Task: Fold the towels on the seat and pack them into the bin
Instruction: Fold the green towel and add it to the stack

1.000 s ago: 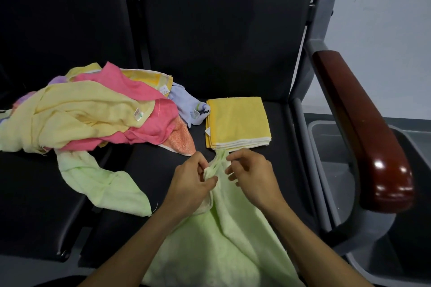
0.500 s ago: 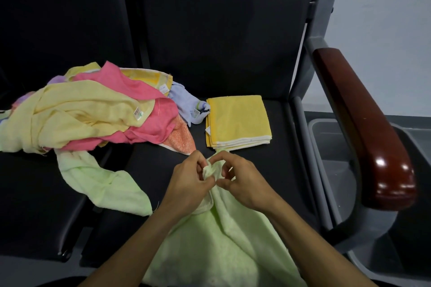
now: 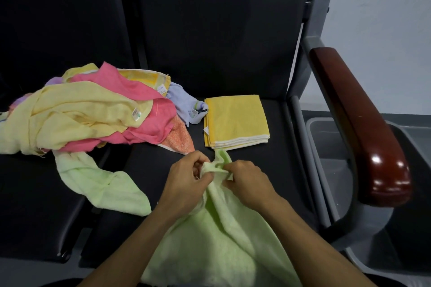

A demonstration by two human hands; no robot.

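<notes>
Gathering at one edge, a green towel (image 3: pixel 217 240) is pinched by the left hand (image 3: pixel 186 184) and right hand (image 3: pixel 247 182), just in front of the folded yellow towel (image 3: pixel 235 120) on the seat (image 3: pixel 275 165). Judged soft, light, limp; best taken at corners. Unfolded pile (image 3: pixel 88 109) left of it; bin (image 3: pixel 326 147) right.

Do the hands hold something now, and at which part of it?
Yes. The left hand and the right hand both pinch the light green towel at its bunched top edge, close together; the rest hangs down toward the person.
</notes>
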